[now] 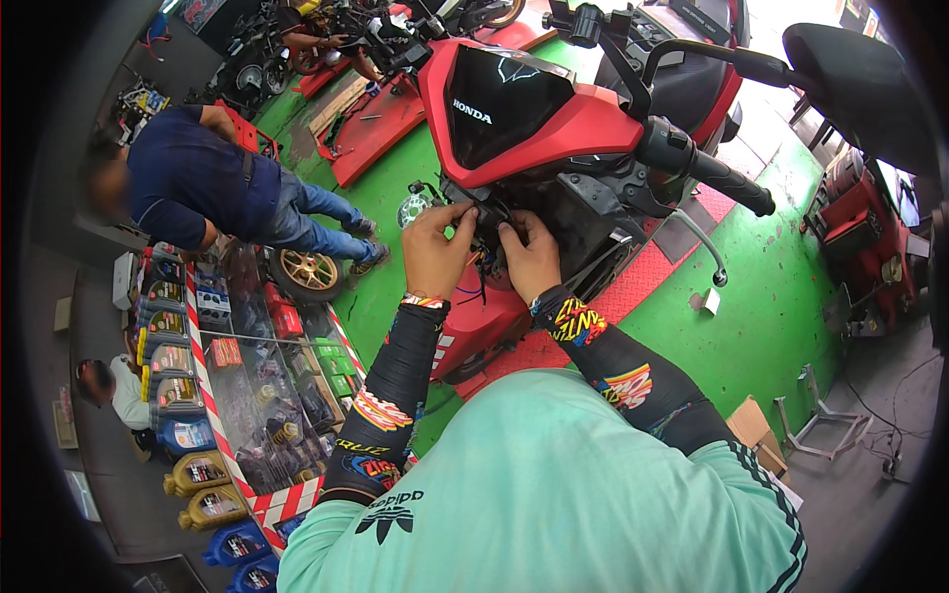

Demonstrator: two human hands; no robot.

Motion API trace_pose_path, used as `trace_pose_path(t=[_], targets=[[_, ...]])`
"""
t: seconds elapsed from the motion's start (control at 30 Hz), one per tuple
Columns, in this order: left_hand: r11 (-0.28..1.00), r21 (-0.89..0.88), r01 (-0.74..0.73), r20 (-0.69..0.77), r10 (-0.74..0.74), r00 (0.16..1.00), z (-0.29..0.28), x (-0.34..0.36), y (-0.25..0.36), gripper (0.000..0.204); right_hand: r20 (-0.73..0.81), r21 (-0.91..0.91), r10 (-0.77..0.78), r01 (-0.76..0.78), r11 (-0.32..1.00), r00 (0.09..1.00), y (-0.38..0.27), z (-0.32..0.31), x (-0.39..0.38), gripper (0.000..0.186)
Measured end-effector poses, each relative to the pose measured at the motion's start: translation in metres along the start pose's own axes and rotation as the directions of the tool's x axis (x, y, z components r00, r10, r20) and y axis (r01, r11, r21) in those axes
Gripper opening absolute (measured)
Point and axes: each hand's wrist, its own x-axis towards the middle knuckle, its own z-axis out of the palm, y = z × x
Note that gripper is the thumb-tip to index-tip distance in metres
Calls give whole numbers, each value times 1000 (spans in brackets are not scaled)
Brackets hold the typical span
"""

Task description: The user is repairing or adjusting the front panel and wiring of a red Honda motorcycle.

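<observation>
A red motorcycle with a black-and-red front cowl [534, 114] stands in front of me, its wiring exposed under the handlebar. My left hand [438, 249] is raised at the opening below the cowl, thumb and fingers pinched together. Close beside it my right hand [531, 255] has its thumb and fingers closed at the same dark wiring [491, 215]. What exactly each hand pinches is too small and dark to make out. Thin coloured wires hang between the two hands, above the red front fender [484, 326]. The right handlebar grip [730, 185] and brake lever [697, 242] jut out to the right.
At left, a glass display case [267, 395] edged with striped tape stands by rows of oil bottles [178, 361]. A person in dark blue [203, 173] stands beyond it, near a loose wheel [306, 272]. A red tool trolley [860, 232] and metal stand [825, 415] are at right.
</observation>
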Motion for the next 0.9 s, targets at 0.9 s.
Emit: trace_pose_path(t=[0.9], targets=[[957,-103,270,-99,-280,955,46,14,12,31,271,-259,-240,311,914,932,-11,-22,-1,48]])
